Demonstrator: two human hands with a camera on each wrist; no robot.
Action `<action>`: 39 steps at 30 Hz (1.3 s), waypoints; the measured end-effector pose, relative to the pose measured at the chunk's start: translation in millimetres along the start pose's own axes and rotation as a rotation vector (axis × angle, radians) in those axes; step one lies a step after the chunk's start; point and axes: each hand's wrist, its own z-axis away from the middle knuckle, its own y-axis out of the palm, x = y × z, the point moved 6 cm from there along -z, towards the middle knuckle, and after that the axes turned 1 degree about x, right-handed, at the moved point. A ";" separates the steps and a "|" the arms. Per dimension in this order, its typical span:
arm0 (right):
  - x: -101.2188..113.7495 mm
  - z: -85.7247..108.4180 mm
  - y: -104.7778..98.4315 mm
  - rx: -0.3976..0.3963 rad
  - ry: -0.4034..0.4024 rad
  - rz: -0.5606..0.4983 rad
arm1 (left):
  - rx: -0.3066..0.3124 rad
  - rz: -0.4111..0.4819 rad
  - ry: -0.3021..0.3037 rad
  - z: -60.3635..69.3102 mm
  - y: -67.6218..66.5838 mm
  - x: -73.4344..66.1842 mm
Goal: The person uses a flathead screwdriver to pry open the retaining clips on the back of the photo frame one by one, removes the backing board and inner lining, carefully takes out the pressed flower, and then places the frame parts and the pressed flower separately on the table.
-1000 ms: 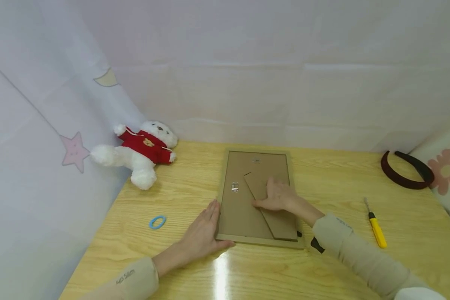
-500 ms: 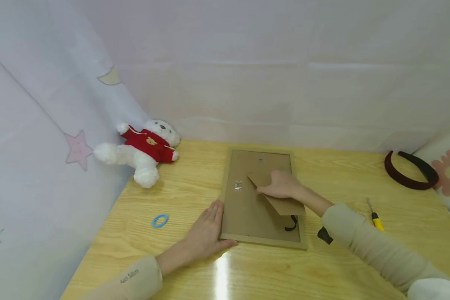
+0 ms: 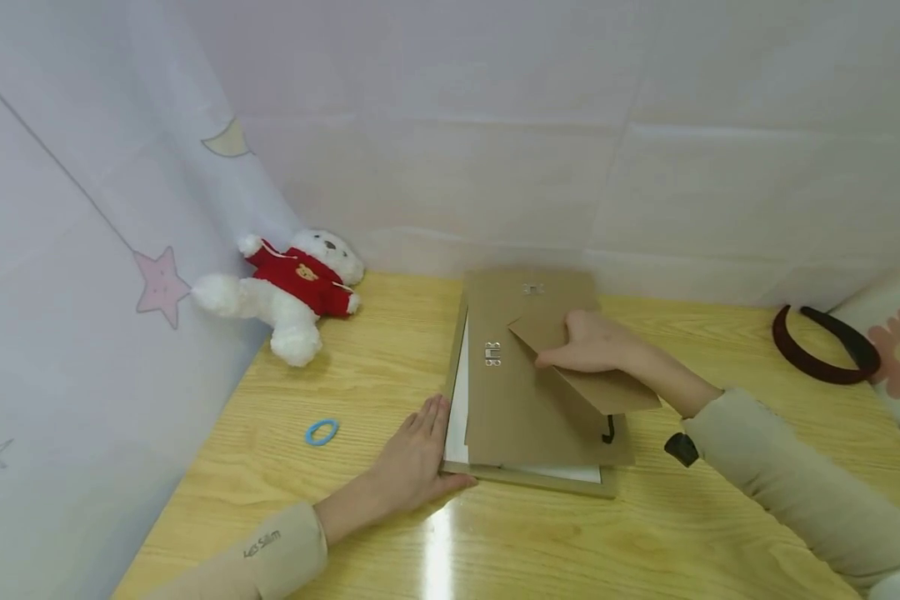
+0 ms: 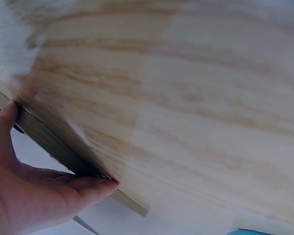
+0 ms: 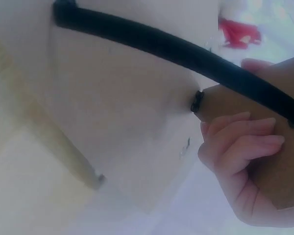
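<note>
- A pale cloth backdrop, printed with a star, a moon and a flower, rose behind the wooden table.
- The picture frame lay back-side up on the table, around the middle and toward the far side.
- Its brown backing board sat out of line with the frame, overhanging the right side; white showed along the left and near edges.
- A white plush bear in a red top lay on its back at the table's far left corner.
- The stand flap slanted up from the backing board, its near end raised.
- The left hand was spread at the frame's near left corner, straight fingers along the left side and thumb against the near edge.
- The right hand gripped the stand flap, its fingers curled round it in the right wrist view.
- A dark red headband rested at the far right.
- A black ribbon ran between flap and board.
- A blue ring lay left of the left hand, well apart from the frame.
- Small metal fittings were fixed to the board.
</note>
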 end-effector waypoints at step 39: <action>-160.9 77.3 -12.8 -0.002 0.061 -0.014 | 0.019 -0.033 -0.015 -0.5 0.1 -4.6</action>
